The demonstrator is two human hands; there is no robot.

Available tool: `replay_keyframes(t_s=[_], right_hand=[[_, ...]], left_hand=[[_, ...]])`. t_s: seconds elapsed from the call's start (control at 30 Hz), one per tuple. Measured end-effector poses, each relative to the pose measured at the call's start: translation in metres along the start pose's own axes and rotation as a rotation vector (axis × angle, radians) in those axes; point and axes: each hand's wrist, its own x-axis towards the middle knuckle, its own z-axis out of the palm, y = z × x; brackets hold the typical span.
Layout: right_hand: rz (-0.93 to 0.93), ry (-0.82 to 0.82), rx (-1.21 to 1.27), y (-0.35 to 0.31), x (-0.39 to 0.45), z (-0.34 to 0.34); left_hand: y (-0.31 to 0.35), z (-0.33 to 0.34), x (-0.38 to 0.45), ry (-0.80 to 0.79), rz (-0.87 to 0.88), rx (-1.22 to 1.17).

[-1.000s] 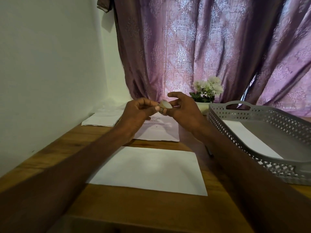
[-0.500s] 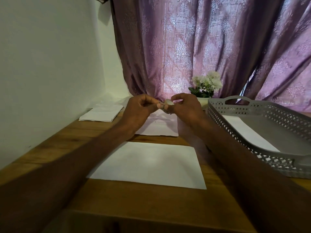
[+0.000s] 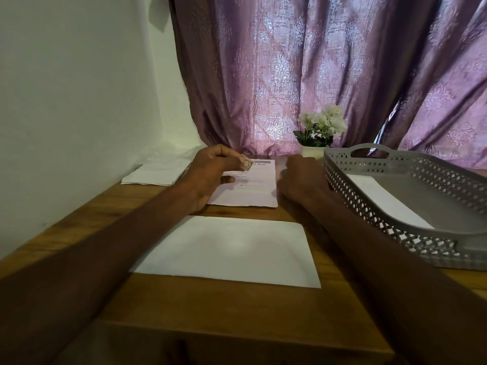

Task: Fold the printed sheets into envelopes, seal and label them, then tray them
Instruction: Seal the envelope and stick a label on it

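A white envelope [image 3: 226,250] lies flat on the wooden table [image 3: 237,309] right in front of me. Beyond it lies a printed sheet [image 3: 253,188] with dark text. My left hand [image 3: 210,172] pinches a small stamp-like label [image 3: 245,163] between thumb and fingertips above that sheet. My right hand [image 3: 300,180] is down at the sheet's right edge with its fingers curled; its back faces me, so what the fingers hold is hidden. A grey perforated tray [image 3: 411,204] at the right holds one white envelope [image 3: 382,198].
A stack of white paper [image 3: 155,175] lies at the back left by the wall. A small pot of white flowers [image 3: 320,130] stands behind the tray, in front of a purple curtain [image 3: 316,69]. The table's near edge runs below the envelope.
Both hands were together in the air, working on the small label. Now they have parted: the left keeps the label, and the right has dropped to the table beside the printed sheet.
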Motion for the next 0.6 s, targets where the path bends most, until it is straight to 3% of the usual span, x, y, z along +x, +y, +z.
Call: replay_keyframes(t_s=[0.13,0.23,0.3,0.43,0.5,0.6], right_hand=[[-0.055,-0.012,-0.072,0.003,-0.002,0.001],[-0.109,0.139,-0.017,-0.002,0.0,0.0],[-0.137,0.226,0.209,-0.011,0.004,-0.004],[-0.079,-0.066,0.814,-0.033,-0.001,-0.01],[-0.032,-0.126,0.982,-0.038,-0.006,-0.001],[0.087,-0.093,1.131,-0.037,-0.005,0.005]], left_hand=[[0.0,0.001,0.0,-0.021,-0.018,0.004],[0.0,0.003,0.0,-0.014,-0.016,0.001],[0.0,0.002,0.0,0.0,-0.023,-0.014],[0.003,0.001,-0.004,0.017,-0.003,-0.063],[0.006,0.001,-0.007,0.035,-0.002,-0.141],[0.009,0.0,-0.009,0.044,-0.012,-0.234]])
